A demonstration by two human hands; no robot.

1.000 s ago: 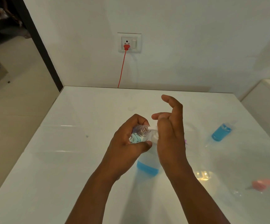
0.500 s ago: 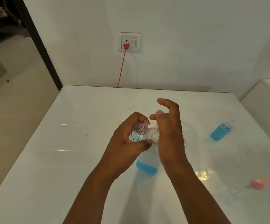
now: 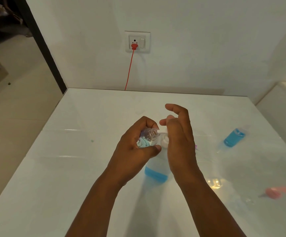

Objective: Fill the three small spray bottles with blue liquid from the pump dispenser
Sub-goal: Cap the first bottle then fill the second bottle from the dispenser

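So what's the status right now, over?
Left hand grips open small bottle at pump dispenser spout. Right hand on pump head. Nothing blocking.

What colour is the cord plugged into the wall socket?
Red. The cord shows clearly in the head view, running down from the socket.

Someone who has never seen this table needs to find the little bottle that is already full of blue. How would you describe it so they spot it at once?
Start at the white table and look to its right side, beyond the right hand. There a small bottle stands alone. Unlike the nearly clear one gripped in the left hand, it is blue almost to the top.
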